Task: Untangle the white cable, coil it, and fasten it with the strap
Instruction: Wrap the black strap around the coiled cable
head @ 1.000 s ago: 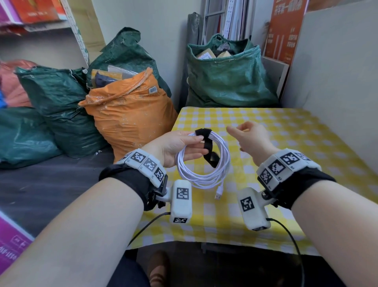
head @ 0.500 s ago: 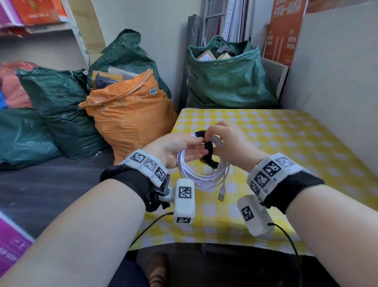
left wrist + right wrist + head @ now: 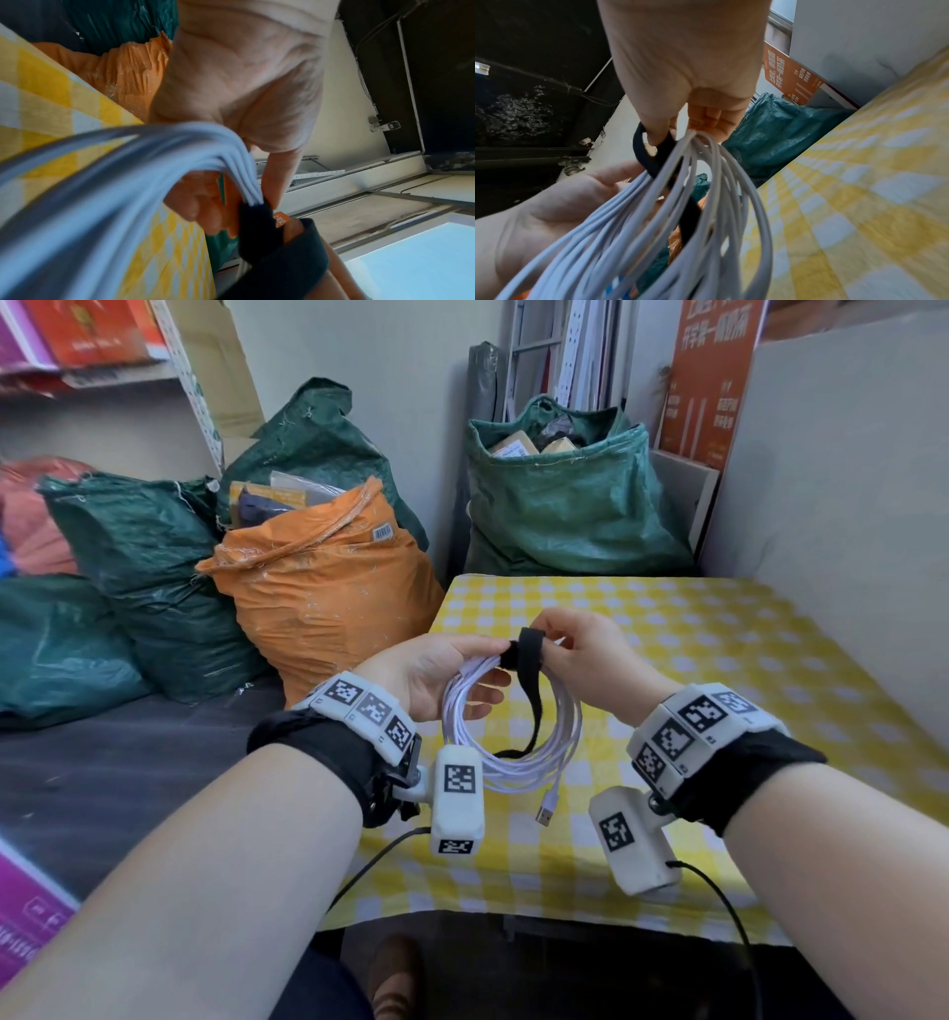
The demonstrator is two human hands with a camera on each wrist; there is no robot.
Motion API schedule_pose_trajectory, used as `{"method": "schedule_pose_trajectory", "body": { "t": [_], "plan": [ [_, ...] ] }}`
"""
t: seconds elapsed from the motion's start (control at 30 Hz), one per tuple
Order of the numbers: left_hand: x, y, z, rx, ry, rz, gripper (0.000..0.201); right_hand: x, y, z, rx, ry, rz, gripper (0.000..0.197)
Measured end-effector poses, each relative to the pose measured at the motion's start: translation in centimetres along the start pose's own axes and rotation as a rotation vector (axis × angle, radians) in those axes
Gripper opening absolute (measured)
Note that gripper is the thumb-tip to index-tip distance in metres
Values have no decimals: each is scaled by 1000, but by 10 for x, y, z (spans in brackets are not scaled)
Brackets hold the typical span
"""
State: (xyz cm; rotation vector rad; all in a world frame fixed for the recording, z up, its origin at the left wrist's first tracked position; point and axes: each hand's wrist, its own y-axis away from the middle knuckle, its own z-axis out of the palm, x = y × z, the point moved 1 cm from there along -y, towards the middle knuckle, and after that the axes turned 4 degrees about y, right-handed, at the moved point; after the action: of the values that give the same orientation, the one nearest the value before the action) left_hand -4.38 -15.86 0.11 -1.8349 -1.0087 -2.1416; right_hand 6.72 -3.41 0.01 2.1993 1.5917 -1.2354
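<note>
The white cable [image 3: 513,752] hangs as a round coil above the near left part of the table, its USB plug [image 3: 545,814] dangling at the bottom. My left hand [image 3: 441,675] grips the top of the coil [image 3: 231,158], thumb and fingers pinching the bundled strands. A black strap [image 3: 529,660] is looped over the bundle at the top, and its loose tail [image 3: 534,716] hangs down through the coil. My right hand [image 3: 580,654] pinches the strap's loop [image 3: 641,150] right beside the left fingers. The strap [image 3: 259,229] wraps the strands next to my left thumb.
The table wears a yellow-and-white checked cloth [image 3: 744,685], bare to the right and behind the hands. An orange sack [image 3: 318,593] and green sacks [image 3: 570,505] stand left of and behind the table. A grey wall panel [image 3: 847,480] borders the right side.
My right hand came from open beside the coil to the strap and now pinches its loop, pulled up over the bundle. The strap's tail hangs longer through the coil. The left hand kept its hold.
</note>
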Motion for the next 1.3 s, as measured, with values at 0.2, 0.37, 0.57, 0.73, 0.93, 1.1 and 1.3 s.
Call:
{"method": "schedule_pose_trajectory", "body": {
  "t": [0.2, 0.37, 0.57, 0.73, 0.93, 1.1, 1.3],
  "plan": [
    [11, 5, 0, -127, -179, -46, 29, -3, 2, -3, -58, -1, -6, 18],
    [11, 0, 8, -87, -261, 25, 23, -7, 3, -4, -107, -54, -26, 8],
    [5, -5, 10, -152, -304, 66, 12, -1, -2, -11, 60, -328, 141, 34],
    [4, -6, 8, -143, -373, 151, 21, 9, -4, -22, 64, -313, 332, 50],
    [4, -6, 5, -244, -192, 261, 35, 22, 8, -16, -256, -116, 485, 56],
    [1, -5, 7, -380, -20, 266, 29, 24, 10, -8, -546, 5, 496, 32],
    [1, -1, 13, -383, -60, 233, 20, 26, 8, -1, -723, 65, 527, 32]
  ]
}}
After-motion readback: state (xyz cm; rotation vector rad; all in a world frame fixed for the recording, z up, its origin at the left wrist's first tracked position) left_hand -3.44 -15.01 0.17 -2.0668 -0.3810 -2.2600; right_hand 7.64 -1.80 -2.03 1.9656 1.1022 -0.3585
